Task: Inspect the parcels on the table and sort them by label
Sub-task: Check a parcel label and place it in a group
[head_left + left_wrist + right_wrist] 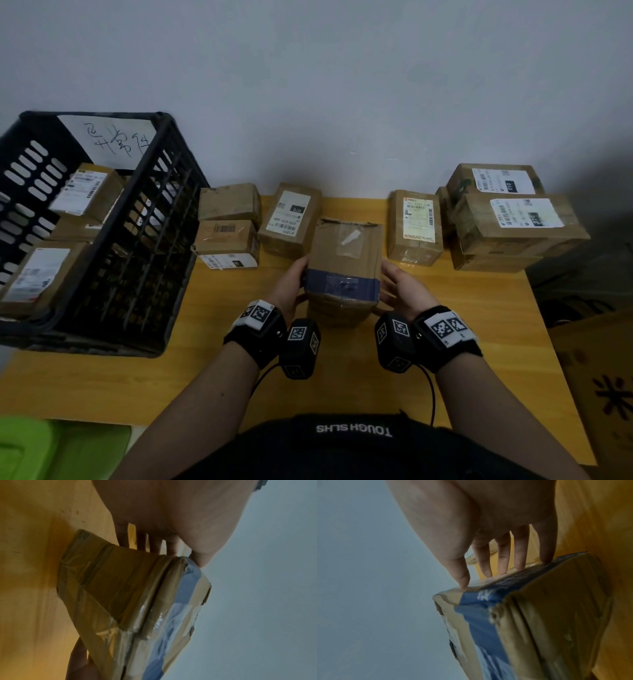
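We recorded a taped cardboard parcel [344, 270] at the middle of the yellow wooden table [479, 325], raised and tilted between both hands, its top face showing a blue tape band [342, 283] and only a scrap of white label [350, 237] under clear tape. The left hand [291, 287] lay flat against the parcel's left side with fingers straight and slightly spread, thumb at the near edge; the right hand [404, 291] pressed the right side likewise, fingers [503, 555] extended and fanned, thumb tip on the top edge. Neither hand curled round the box; we judged it squeezed between the palms. Whether its lower edge touched the table we could not tell. Behind it we noted a row of labelled parcels: two stacked small boxes [227, 228] at left, one marked 070 [291, 219], one upright [416, 228] to the right, and a stack [507, 216] at far right. A black slotted crate [137, 240] on the table's left held more parcels [82, 192] and a handwritten paper sign [113, 140].
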